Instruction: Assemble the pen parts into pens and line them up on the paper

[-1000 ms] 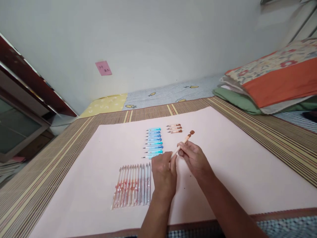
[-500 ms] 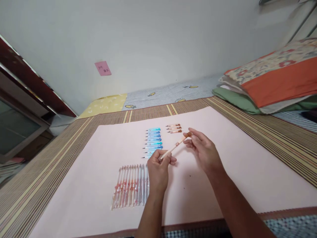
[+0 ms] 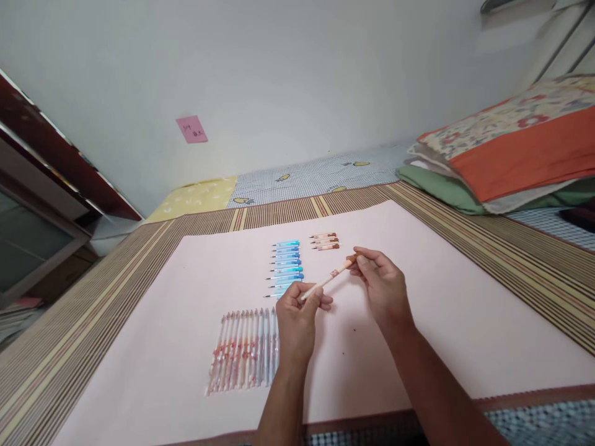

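A slim pen (image 3: 333,274) with a pale barrel and a brown end is held slantwise between my two hands, above the pink sheet. My left hand (image 3: 299,316) pinches its lower, whitish end. The fingers of my right hand (image 3: 387,291) are closed on the brown end, partly hiding it. Beyond them lie three short brown-and-cream pen pieces (image 3: 328,241) with dark points. Left of those, several blue pen pieces (image 3: 286,263) form a column, the nearest partly covered by my left hand. Closer to me, several slim pale tubes (image 3: 242,350) with reddish and bluish prints lie side by side, partly behind my left forearm.
The pink sheet (image 3: 153,347) lies on a striped mat (image 3: 116,279). Two tiny dark specks (image 3: 354,330) sit near my right forearm. Folded bedding (image 3: 525,148) is stacked at the right. A pink note (image 3: 191,129) is stuck to the wall behind.
My right fingers have closed further around the pen's brown end, covering more of it. My left hand keeps its pinch. The view has shifted slightly.
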